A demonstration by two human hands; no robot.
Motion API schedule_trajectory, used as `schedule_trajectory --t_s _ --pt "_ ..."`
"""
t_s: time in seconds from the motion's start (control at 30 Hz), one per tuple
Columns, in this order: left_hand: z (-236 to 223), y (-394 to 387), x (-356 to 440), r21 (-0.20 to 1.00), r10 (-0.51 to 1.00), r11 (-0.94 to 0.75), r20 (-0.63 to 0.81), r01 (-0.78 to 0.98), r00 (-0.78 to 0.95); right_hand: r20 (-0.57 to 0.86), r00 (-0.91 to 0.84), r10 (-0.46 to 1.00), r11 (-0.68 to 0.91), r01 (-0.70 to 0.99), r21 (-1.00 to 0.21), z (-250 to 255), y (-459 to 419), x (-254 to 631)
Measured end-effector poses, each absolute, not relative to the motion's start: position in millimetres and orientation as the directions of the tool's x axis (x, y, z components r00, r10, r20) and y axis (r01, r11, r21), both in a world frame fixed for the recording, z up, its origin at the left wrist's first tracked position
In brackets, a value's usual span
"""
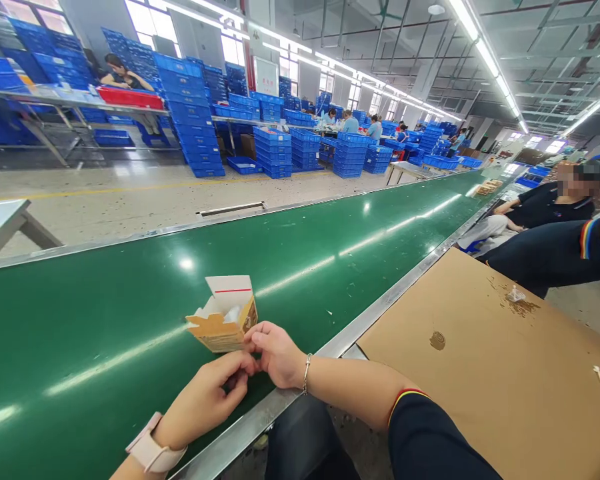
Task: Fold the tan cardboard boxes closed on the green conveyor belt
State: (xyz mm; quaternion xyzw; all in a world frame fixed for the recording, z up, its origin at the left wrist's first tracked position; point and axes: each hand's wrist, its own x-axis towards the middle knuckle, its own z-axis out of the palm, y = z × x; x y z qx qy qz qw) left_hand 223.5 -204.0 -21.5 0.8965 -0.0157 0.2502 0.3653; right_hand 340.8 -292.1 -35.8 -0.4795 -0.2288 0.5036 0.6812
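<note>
A small cardboard box [220,339], brown and white with a red line on its raised lid, stands on the green conveyor belt with its top flaps open. Something whitish [233,314] shows inside it. My right hand [277,353] is beside the box's near right corner, its fingers curled and the thumb against the index finger. Close below, my left hand [207,400] has its fingers bent, with the tips meeting those of my right hand in front of the box. Whatever the fingertips pinch, if anything, is hidden.
The green conveyor belt [145,387] runs far to the right, edged by a metal rail [350,337]. A brown board [430,393] with wet spots lies at right. Co-workers [555,203] sit beyond it. Stacked blue crates [195,127] stand across the aisle.
</note>
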Motion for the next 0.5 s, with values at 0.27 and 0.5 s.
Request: schedule_trajectory --t_s 0.27,0.5 --pt "-49 -154 231 0.695 0.690 -0.719 0.712 0.002 0.130 0.542 0.480 0.690 0.199 0.594 -0.779 -54 -294 391" --pt "-65 -128 264 0.673 0.430 -0.739 0.481 -0.008 0.764 0.547 0.272 0.792 0.104 0.822 -0.560 -59 -286 425"
